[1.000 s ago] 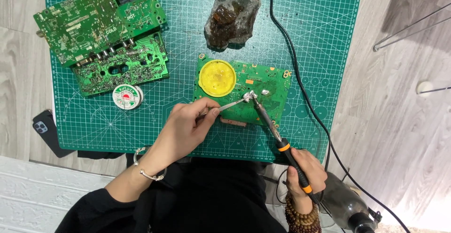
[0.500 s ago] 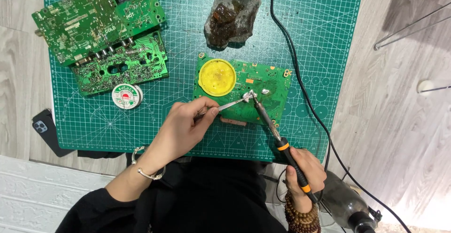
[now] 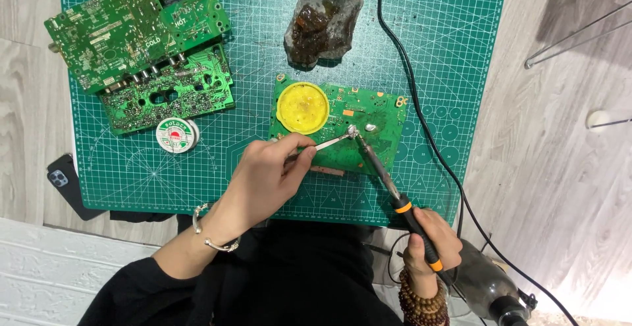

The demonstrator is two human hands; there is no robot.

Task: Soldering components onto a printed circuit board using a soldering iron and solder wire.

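left hand [image 3: 273, 175] grips tweezers [image 3: 322, 145], right hand [image 3: 431, 240] grips soldering iron [image 3: 388, 188], tips meeting on circuit board [image 3: 378, 119]

Green cutting mat [image 3: 461, 69] on wood floor [image 3: 566, 168]; carries circuit boards [image 3: 138, 30], solder spool [image 3: 176, 134], rosin lump [image 3: 322, 25].

Left hand [image 3: 270, 175] reaching forward, fingertips [image 3: 307, 156] pinched together, silver bangle at wrist. Right hand [image 3: 431, 240] fisted low, brown wooden beads circling wrist.

Bright, even light is falling from above, casting soft shadows. Focus is holding sharp across the frame. Mild glare is showing on the wooden floor [image 3: 559, 168] at right.
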